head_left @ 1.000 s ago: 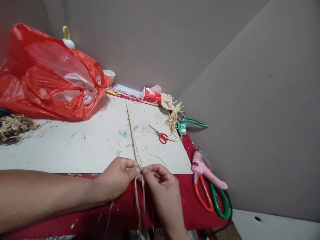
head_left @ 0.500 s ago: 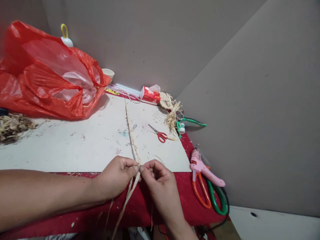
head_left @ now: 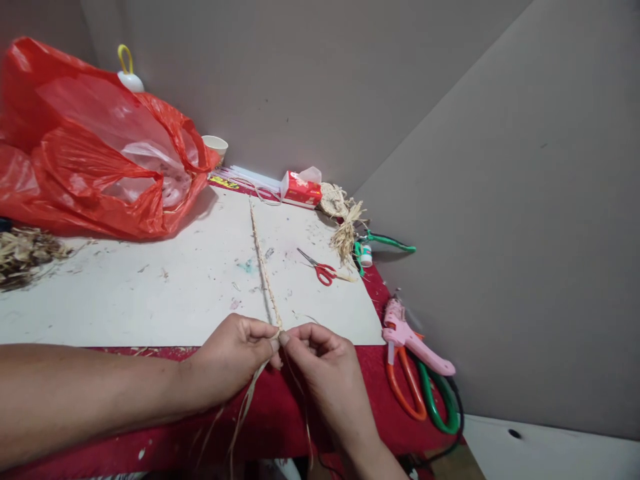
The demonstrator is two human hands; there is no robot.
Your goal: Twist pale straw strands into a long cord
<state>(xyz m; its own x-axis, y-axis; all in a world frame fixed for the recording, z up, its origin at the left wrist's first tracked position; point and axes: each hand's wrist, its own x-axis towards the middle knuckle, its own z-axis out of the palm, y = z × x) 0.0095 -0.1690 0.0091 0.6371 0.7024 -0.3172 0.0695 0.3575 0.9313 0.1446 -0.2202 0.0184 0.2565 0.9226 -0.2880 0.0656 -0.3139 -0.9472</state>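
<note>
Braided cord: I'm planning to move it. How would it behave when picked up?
The braided cord is thin, so probably light, and runs nearly straight, so perhaps slightly stiff. Loose strands hang curved, suggesting floppy ends.

Thin tan braid (head_left: 261,257), str. & narrow, runs over white sheet (head_left: 175,300) w/ loose strands (head_left: 247,400) hanging at near end, exact no. hard to tell.

Left forearm (head_left: 100,393), lower left of frame: bare, smooth, broad at the picture's edge, tapering toward the centre. Left hand (head_left: 227,357), lower centre: bare, rounded back. Right hand (head_left: 327,377), lower centre: bare, rounded knuckles. Right forearm (head_left: 379,461), bottom edge: bare, partly in frame.
</note>
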